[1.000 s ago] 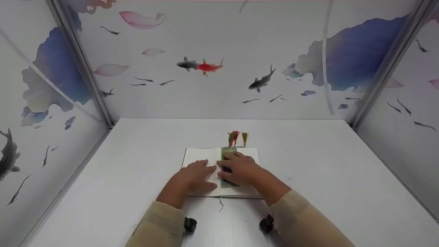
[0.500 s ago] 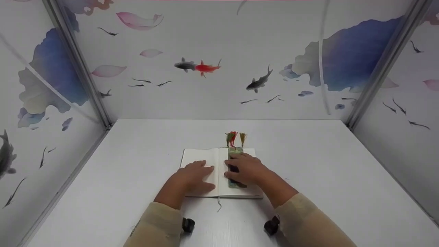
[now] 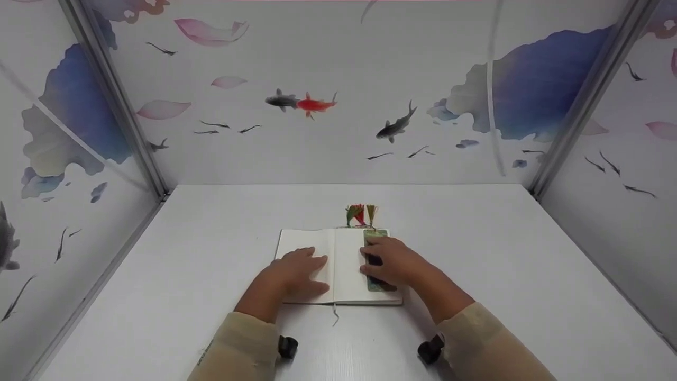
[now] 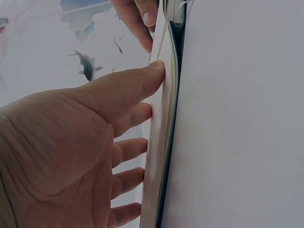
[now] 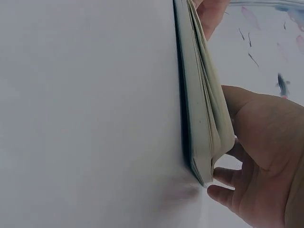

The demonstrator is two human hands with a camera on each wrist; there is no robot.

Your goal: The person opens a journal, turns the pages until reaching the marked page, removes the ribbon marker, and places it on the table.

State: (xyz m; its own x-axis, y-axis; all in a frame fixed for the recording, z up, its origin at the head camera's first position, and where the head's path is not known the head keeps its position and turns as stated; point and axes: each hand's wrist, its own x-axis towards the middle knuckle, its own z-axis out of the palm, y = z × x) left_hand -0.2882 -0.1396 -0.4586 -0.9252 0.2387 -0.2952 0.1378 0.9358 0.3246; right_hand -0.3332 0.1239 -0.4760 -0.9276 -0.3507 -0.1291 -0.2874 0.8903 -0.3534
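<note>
An open notebook (image 3: 346,264) with blank pages lies on the white table. On its left page rests my left hand (image 3: 296,272), fingers spread; the left wrist view shows its thumb (image 4: 152,76) and fingertips pressing the paper. Across the right page, near the outer edge, lies a green bookmark with a dark middle (image 3: 380,286). My right hand (image 3: 396,259) touches the bookmark with extended fingers and covers part of it. In the right wrist view the thick page block (image 5: 202,104) hides some of those fingertips. Red, green and gold tassels (image 3: 359,214) stick out past the notebook's top edge.
A thin ribbon (image 3: 335,315) hangs from the notebook's bottom edge onto the table (image 3: 211,238). Black devices (image 3: 288,347) sit at both wrists by the beige sleeves (image 3: 240,344). Fish-patterned white walls (image 3: 317,148) close off the back and sides.
My right hand has slid the bookmark rightward, from beside the centre fold to near the outer edge of the right page. My left hand stays on the left page. The head view has shifted slightly.
</note>
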